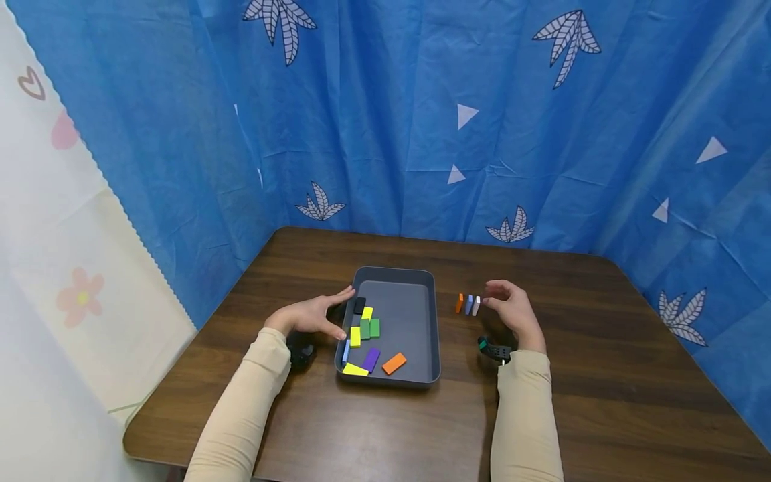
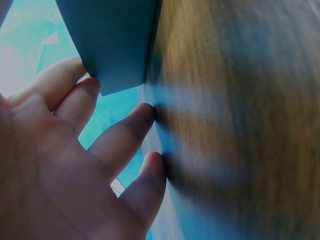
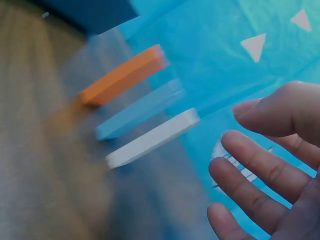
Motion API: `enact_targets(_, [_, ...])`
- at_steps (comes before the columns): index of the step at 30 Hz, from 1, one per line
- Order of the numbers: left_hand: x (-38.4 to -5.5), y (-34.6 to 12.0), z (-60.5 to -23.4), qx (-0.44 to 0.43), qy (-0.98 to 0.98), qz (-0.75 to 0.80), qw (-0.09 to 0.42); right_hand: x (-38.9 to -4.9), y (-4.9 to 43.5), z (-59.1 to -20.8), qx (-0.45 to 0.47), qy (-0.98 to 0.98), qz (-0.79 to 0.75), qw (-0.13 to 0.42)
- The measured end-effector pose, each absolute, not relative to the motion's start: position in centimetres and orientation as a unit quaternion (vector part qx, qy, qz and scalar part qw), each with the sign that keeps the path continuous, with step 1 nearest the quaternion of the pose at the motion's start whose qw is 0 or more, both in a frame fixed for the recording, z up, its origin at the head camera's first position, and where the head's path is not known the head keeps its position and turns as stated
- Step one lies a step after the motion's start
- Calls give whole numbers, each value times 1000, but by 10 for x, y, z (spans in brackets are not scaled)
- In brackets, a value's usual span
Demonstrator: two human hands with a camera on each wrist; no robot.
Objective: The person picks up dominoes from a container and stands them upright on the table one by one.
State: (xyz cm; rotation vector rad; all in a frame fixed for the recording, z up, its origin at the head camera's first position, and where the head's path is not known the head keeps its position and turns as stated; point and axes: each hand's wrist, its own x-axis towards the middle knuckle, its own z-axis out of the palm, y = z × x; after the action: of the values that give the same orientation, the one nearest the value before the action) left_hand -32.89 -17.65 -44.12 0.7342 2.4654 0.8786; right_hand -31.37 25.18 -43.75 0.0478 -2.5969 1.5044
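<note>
Tray cropped, orange block blurred, wrist views

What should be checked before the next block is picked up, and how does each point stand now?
1. Orange block, light blue block and white block standing on edge: ok, all three upright.
2. Gaps between those three: ok, none touch.
3. Gaps equal: cannot tell; the angles don't settle it.
4. Right hand clear of the white block: ok, fingers apart from it in the right wrist view.
5. Another block already in the hands: not ok, the right hand and left hand hold none.
6. Supply in the tray: ok, purple block and others remain.
</note>
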Motion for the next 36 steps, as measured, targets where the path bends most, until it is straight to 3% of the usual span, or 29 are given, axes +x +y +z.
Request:
enact_targets(9, [-330, -176, -443, 261, 890, 313, 207, -299, 245, -390, 64, -874, 466, 119])
enact_targets(14, [-329, -176, -443, 260, 890, 310, 209, -290, 229, -367, 131, -874, 455, 110])
enact_targets(27, [-331, -177, -443, 254, 892, 310, 211, -281, 111, -330, 308, -842, 443, -14])
enact_targets(36, [-331, -177, -443, 261, 888, 313, 211, -320, 67, -371, 355, -849, 364, -143])
